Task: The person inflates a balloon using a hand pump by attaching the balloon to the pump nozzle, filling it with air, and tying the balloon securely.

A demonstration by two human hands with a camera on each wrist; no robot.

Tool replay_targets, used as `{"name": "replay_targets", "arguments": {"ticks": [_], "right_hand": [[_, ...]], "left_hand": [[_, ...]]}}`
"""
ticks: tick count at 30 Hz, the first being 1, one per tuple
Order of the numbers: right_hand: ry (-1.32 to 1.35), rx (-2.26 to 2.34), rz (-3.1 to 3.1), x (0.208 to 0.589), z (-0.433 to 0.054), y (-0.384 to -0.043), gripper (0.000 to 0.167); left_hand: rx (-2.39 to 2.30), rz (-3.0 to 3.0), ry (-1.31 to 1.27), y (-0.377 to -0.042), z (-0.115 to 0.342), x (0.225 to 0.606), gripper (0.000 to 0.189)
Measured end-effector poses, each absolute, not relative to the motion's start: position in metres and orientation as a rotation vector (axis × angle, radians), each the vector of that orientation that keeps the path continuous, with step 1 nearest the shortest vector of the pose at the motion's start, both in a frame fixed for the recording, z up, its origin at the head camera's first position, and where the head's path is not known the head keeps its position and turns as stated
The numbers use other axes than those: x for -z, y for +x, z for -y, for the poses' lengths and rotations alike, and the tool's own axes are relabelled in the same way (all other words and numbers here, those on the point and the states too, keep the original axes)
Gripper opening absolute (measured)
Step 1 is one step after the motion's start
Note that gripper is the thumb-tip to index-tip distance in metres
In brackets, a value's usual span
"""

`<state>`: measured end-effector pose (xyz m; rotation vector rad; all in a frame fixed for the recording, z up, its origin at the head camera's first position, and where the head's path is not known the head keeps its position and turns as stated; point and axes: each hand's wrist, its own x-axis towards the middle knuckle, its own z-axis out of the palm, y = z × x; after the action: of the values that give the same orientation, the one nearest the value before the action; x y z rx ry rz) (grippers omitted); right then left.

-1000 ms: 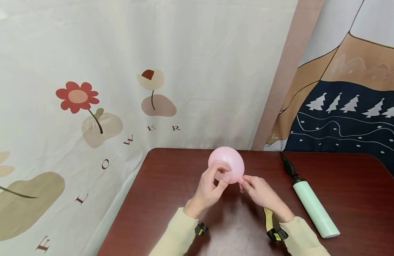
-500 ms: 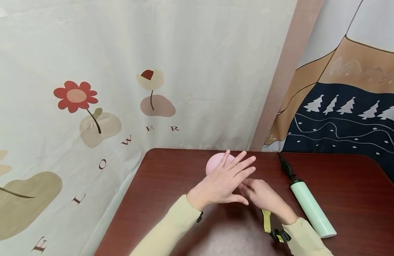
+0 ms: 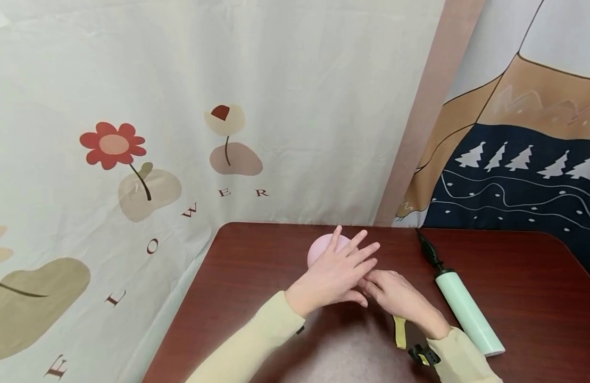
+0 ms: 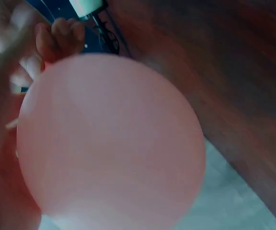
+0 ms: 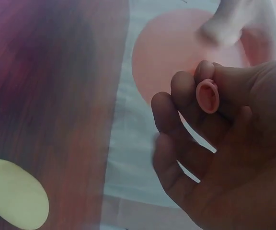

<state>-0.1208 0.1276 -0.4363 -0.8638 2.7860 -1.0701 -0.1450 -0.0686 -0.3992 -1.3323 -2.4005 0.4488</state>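
Note:
A round, inflated pink balloon (image 3: 318,249) is held up over the table, partly covered in the head view by the left hand (image 3: 330,276). That hand has its fingers straight and spread across the near side of the balloon. My right hand (image 3: 402,295) pinches the balloon's neck between thumb and fingers. In the right wrist view, the open rim of the balloon's mouth (image 5: 208,97) sticks out of the pinch. The balloon's body (image 4: 111,139) fills most of the left wrist view.
A mint-green hand pump (image 3: 469,311) with a black nozzle lies on the dark red table (image 3: 256,266), right of the hands. A flat yellow piece (image 3: 399,332), like an uninflated balloon, lies below the right wrist. Printed curtains (image 3: 314,106) hang behind the table.
The left hand has gone from curled fingers at the balloon's side to spread fingers across it. The right hand keeps its pinch on the neck. The balloon has dropped slightly towards me.

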Motion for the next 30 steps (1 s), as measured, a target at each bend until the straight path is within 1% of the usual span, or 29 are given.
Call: {"name": "replay_targets", "arguments": {"ticks": [4,7,10,12,17,22,24,30], "right_hand": [[-0.880,1.048,-2.836,0.436,-0.123,-0.120,0.015],[-0.871,1.020,-2.878,0.437,-0.120,-0.118,0.020],[-0.843,1.022,-2.906,0.438,-0.117,-0.116,0.024],[-0.818,1.045,-2.918,0.438,-0.117,-0.116,0.025],[-0.752,1.132,-2.882,0.440,-0.120,-0.114,0.027],[-0.672,1.243,-2.756,0.434,-0.129,-0.111,0.028],[-0.655,1.277,-2.701,0.428,-0.135,-0.110,0.027],[-0.682,1.309,-2.584,0.414,-0.150,-0.101,0.010]], "left_hand": [[-0.388,2.366,-1.308,-0.145,0.071,0.403,0.055],[-0.299,2.396,-1.297,-0.143,0.073,0.407,0.038],[-0.250,2.438,-1.265,-0.142,0.074,0.409,0.014],[-0.222,2.458,-1.247,-0.142,0.073,0.412,0.004],[-0.110,2.445,-1.218,-0.144,0.075,0.426,0.021],[0.033,2.313,-1.211,-0.147,0.085,0.441,0.037],[0.059,2.220,-1.208,-0.150,0.090,0.445,0.038],[0.065,1.964,-1.183,-0.164,0.103,0.454,0.023]]}}
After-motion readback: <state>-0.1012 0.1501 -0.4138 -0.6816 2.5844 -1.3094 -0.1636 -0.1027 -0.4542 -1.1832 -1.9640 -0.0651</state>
